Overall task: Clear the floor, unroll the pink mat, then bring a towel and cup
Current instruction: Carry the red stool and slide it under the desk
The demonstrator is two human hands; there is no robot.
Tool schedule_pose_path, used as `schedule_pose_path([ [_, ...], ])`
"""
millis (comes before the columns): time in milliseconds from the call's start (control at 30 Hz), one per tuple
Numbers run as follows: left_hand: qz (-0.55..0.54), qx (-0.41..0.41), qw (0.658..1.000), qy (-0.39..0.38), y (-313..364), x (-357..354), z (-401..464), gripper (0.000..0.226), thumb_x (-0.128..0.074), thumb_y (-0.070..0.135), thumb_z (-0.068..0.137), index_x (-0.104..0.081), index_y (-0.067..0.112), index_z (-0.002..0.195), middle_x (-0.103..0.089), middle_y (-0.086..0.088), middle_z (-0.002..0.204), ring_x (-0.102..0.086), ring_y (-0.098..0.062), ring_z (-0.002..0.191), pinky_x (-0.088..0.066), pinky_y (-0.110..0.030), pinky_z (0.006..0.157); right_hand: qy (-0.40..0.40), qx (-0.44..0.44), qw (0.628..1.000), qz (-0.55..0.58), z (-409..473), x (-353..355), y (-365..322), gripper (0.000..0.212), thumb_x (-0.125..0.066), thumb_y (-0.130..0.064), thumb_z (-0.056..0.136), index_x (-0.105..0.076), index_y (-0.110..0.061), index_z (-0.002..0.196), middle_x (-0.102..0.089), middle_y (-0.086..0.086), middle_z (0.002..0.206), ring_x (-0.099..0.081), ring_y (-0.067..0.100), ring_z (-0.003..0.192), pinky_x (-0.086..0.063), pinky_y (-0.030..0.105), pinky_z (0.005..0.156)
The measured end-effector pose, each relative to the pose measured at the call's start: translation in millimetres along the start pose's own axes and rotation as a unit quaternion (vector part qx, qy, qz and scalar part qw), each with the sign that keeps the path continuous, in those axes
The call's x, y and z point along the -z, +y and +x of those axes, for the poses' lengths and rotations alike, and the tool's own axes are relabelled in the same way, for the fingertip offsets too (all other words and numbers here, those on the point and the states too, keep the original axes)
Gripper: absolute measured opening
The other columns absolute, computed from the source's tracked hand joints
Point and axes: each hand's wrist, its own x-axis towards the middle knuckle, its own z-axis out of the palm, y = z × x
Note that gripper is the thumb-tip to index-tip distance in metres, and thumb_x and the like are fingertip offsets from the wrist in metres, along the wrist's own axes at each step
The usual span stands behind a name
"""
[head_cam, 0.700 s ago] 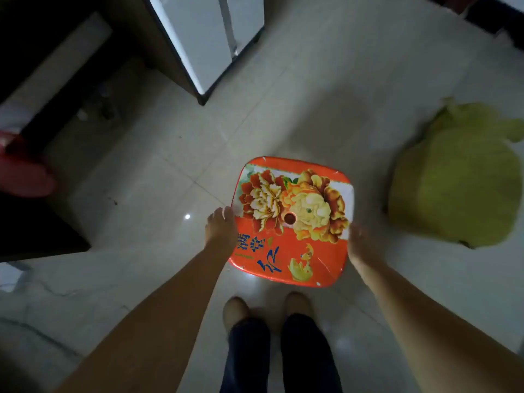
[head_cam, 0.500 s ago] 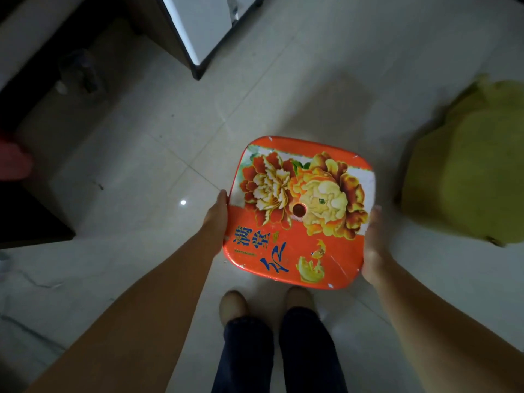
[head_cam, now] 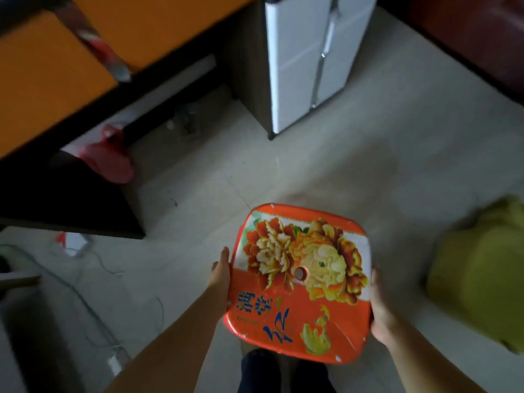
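**Stool gripped on both sides above the floor**

Stool (head_cam: pixel 300 282), red with big printed flowers and blue characters on its square seat, sits between the person's two hands, seat facing up. The left hand (head_cam: pixel 220 275) presses flat against the seat's left edge, fingers pointing away from the body. The right hand (head_cam: pixel 380 313) clasps the right edge, nearer the close corner, palm against the rim. Both hands are grasping the stool. Its legs are hidden beneath the seat, so I cannot tell whether it touches the pale tiled floor (head_cam: pixel 326 165). Right of the stool, well apart, lies a yellow-green bundle (head_cam: pixel 479 279). Beyond the stool stands a white cabinet (head_cam: pixel 306 58). To the far left of the stool, a pink bag (head_cam: pixel 109 160) lies under an orange desk (head_cam: pixel 51 69).
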Motion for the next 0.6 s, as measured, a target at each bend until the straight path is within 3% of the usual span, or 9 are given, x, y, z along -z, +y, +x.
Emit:
schedule_pose_path([
  [33, -0.017, -0.002, 1.000, 0.012, 10, 17, -10, 0.073, -0.034, 0.064, 0.089, -0.053, 0.007, 0.129, -0.061, -0.027, 0.123, -0.063, -0.043, 0.109, -0.048, -0.058, 0.098, -0.004, -0.016, 1.000, -0.017, -1, -18, -17, 0.116, -0.051, -0.095, 0.042, -0.054, -0.023, 0.133, -0.065, 0.009, 0.128, -0.063, 0.028, 0.113, -0.054, 0.050, 0.093],
  [67, -0.040, -0.005, 0.999, 0.020, 19, 32, -18, 0.074, -0.035, 0.065, 0.088, -0.054, 0.006, 0.128, -0.062, -0.027, 0.121, -0.064, -0.043, 0.107, -0.049, -0.058, 0.097, -0.014, -0.027, 0.999, -0.030, 0, -36, -32, 0.105, -0.043, -0.093, 0.056, -0.052, -0.022, 0.133, -0.063, 0.011, 0.130, -0.062, 0.028, 0.112, -0.053, 0.049, 0.093],
  [133, -0.073, -0.019, 0.996, 0.039, 33, 57, -28, 0.073, -0.038, 0.065, 0.087, -0.056, 0.006, 0.126, -0.064, -0.027, 0.119, -0.065, -0.043, 0.106, -0.049, -0.058, 0.096, -0.036, -0.047, 0.997, -0.055, 8, -65, -55, 0.079, -0.018, -0.074, 0.086, -0.048, -0.021, 0.137, -0.056, 0.014, 0.138, -0.059, 0.029, 0.117, -0.049, 0.050, 0.099],
  [167, -0.093, -0.023, 0.994, 0.049, 40, 74, -32, 0.072, -0.040, 0.064, 0.087, -0.057, 0.006, 0.126, -0.064, -0.028, 0.119, -0.065, -0.043, 0.106, -0.049, -0.059, 0.096, -0.046, -0.051, 0.994, -0.086, 13, -84, -67, 0.076, -0.012, -0.068, 0.091, -0.047, -0.021, 0.138, -0.054, 0.015, 0.140, -0.055, 0.031, 0.122, -0.045, 0.051, 0.103],
  [500, -0.231, -0.050, 0.971, 0.022, 70, 172, -8, 0.069, -0.039, 0.061, 0.089, -0.059, 0.005, 0.125, -0.065, -0.027, 0.121, -0.063, -0.043, 0.112, -0.048, -0.059, 0.097, -0.095, -0.086, 0.967, -0.220, 92, -235, -113, 0.086, -0.020, -0.080, 0.081, -0.050, -0.023, 0.138, -0.058, 0.014, 0.136, -0.056, 0.034, 0.122, -0.043, 0.052, 0.104],
  [600, -0.261, -0.067, 0.963, 0.003, 82, 197, 19, 0.067, -0.038, 0.059, 0.089, -0.064, 0.005, 0.120, -0.067, -0.026, 0.118, -0.064, -0.043, 0.109, -0.049, -0.059, 0.096, -0.101, -0.090, 0.962, -0.239, 123, -275, -113, 0.083, -0.024, -0.081, 0.080, -0.056, -0.024, 0.130, -0.067, 0.012, 0.119, -0.063, 0.032, 0.109, -0.047, 0.051, 0.097],
])
